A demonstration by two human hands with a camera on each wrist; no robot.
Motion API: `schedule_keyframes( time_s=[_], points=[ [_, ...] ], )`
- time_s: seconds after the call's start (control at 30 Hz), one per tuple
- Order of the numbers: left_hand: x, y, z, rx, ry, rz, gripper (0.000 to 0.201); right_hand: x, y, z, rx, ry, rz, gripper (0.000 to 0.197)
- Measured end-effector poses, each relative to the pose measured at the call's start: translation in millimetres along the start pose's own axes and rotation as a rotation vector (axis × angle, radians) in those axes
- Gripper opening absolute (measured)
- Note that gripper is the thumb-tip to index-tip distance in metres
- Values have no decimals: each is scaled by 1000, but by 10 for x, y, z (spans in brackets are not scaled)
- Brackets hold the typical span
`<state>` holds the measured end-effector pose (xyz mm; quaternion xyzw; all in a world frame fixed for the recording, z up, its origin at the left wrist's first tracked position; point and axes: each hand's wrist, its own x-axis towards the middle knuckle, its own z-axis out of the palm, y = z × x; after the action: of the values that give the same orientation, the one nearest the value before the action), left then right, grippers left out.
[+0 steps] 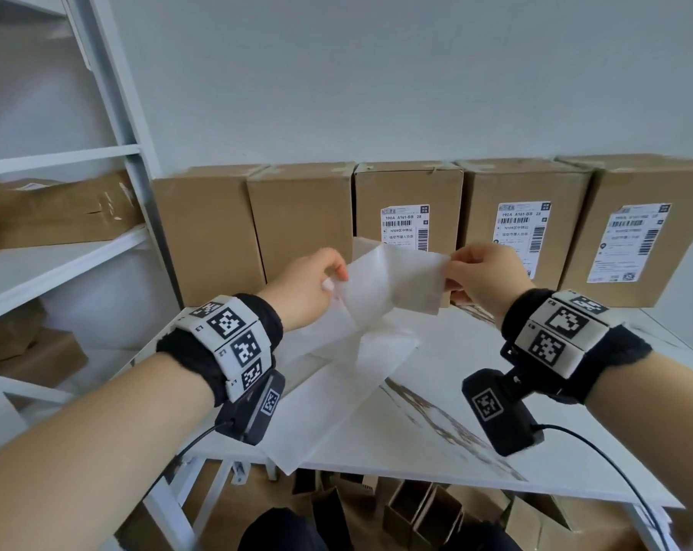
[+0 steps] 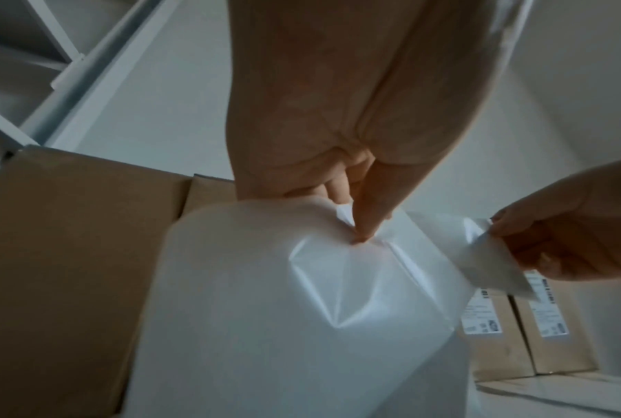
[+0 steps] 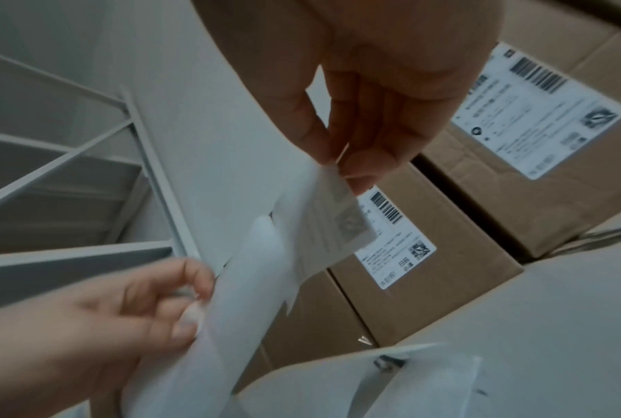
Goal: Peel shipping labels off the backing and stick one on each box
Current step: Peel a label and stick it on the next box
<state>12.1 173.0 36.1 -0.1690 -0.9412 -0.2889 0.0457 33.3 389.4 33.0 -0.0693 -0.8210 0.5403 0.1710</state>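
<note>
Five brown boxes stand in a row at the back of the white table. The two on the left are bare. The three on the right each carry a printed label. My left hand pinches the glossy backing strip, which trails down onto the table. My right hand pinches the edge of a white label, partly lifted off the backing and held in front of the boxes.
A white metal shelf unit stands at the left with flattened cardboard on it. Several small open cartons sit on the floor under the table's front edge. Cables hang from both wrist cameras.
</note>
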Motion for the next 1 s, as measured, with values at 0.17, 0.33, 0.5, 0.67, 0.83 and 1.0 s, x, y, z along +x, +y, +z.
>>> schedule_keyframes(
  time_s=[0.17,0.33,0.5,0.67,0.83,1.0],
  points=[
    [3,-167,-10,188,-123,-136,32,87,23,-143,56,150,69,16],
    [-79,-174,69,416,-322,-192,39,110,-41,-215,8,267,7,16],
    [-94,-185,98,417,-280,-158,31,-7,-122,-142,6,232,-120,11],
    [-79,116,-76,-37,-38,-91,36,-203,-201,48,-141,146,-370,8],
    [-135,333,-241,-335,151,-123,36,-369,-236,262,-214,74,-651,6],
    [-252,326,-323,-326,201,-166,32,-456,-262,343,-220,68,-736,5]
  ],
)
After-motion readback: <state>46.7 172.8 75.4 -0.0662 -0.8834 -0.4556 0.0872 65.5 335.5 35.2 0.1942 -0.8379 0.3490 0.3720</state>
